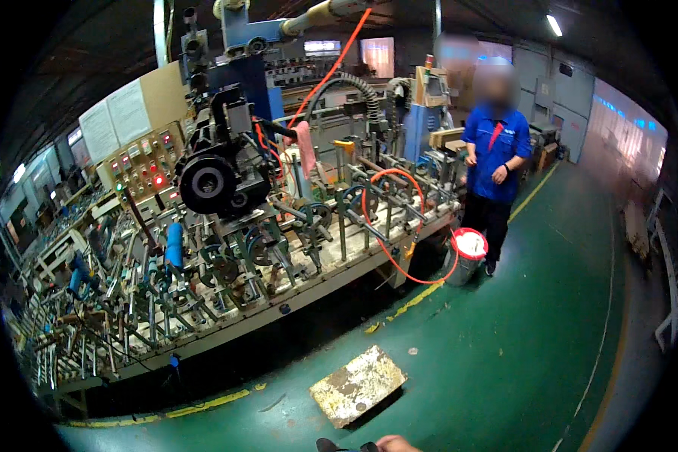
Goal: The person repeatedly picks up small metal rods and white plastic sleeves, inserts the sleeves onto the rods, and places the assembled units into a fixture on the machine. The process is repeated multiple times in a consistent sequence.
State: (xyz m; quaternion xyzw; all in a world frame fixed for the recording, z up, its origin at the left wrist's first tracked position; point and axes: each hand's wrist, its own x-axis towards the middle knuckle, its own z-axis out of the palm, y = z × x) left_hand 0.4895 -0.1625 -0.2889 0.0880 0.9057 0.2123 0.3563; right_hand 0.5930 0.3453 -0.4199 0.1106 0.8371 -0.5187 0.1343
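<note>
At the lower edge a small part of my right hand (396,444) shows, right beside dark, rounded objects (328,445) that the picture cuts off. Whether the hand holds or only nears them I cannot tell, because most of its fingers lie outside the view. My left hand does not appear. On the green floor ahead lies a worn, pale-spattered board (358,386), slightly raised, with a dark shadow along its edge.
A long machine bench (309,282) with rods, clamps and rollers spans the left. A control panel (145,167) with lit buttons stands behind. An orange hose (399,273) loops off the bench toward a red-rimmed bucket (471,245). A person in blue (497,151) stands beside it.
</note>
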